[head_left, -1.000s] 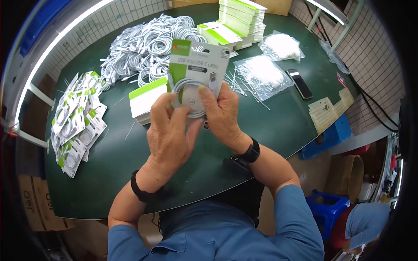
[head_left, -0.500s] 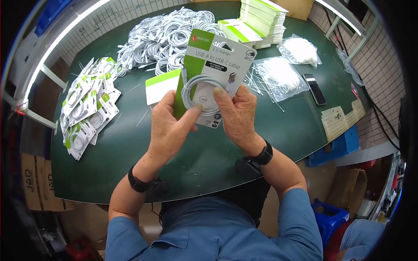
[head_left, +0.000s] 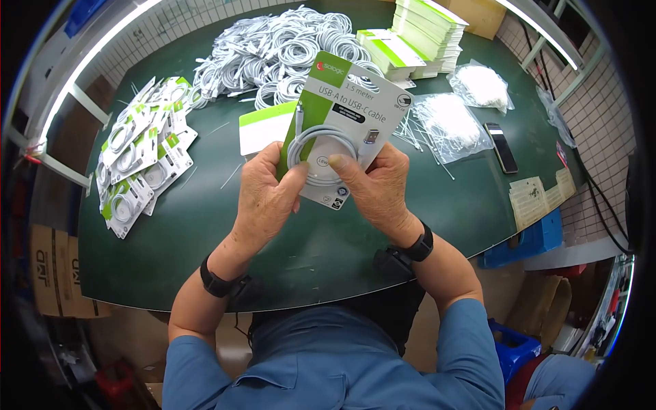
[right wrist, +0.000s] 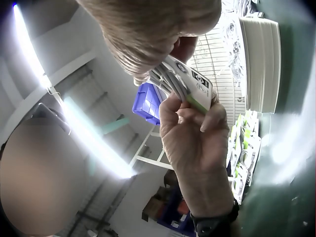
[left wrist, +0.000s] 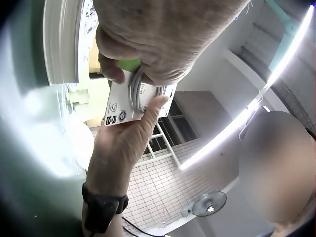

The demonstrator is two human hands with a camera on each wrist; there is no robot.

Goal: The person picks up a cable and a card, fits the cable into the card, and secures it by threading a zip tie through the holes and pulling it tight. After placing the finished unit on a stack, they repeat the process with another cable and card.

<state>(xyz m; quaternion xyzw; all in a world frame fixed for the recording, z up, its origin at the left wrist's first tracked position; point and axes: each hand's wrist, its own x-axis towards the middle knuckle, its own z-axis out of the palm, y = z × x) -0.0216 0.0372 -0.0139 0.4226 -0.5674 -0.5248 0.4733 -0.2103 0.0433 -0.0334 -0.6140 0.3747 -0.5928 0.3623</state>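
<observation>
Both hands hold up a green and white packaging card [head_left: 355, 92] printed "USB-A to USB-C cable", tilted to the right above the table. A coiled white USB cable [head_left: 324, 130] lies against its front, one plug end pointing up along the green strip. My left hand [head_left: 265, 195] pinches the card's lower left edge, thumb on the coil. On the right side, my right hand [head_left: 380, 183] grips the card with its thumb pressing the coil. In the left wrist view, fingers of the left hand [left wrist: 148, 39] sit behind the card [left wrist: 117, 101]. The right wrist view shows the coil edge-on [right wrist: 173, 81].
A heap of coiled white cables [head_left: 273, 51] lies at the back, beside stacked cards [head_left: 427, 34]. Cards with cables [head_left: 137, 150] pile up at left. A nearer card stack [head_left: 263, 130] stands behind the left hand. Bags of white ties [head_left: 447, 119] and a phone [head_left: 502, 148] lie right.
The left hand's fingers have shifted from over the coil to the card's left edge, its thumb on the coil. The card tilts further right; the head view has also shifted.
</observation>
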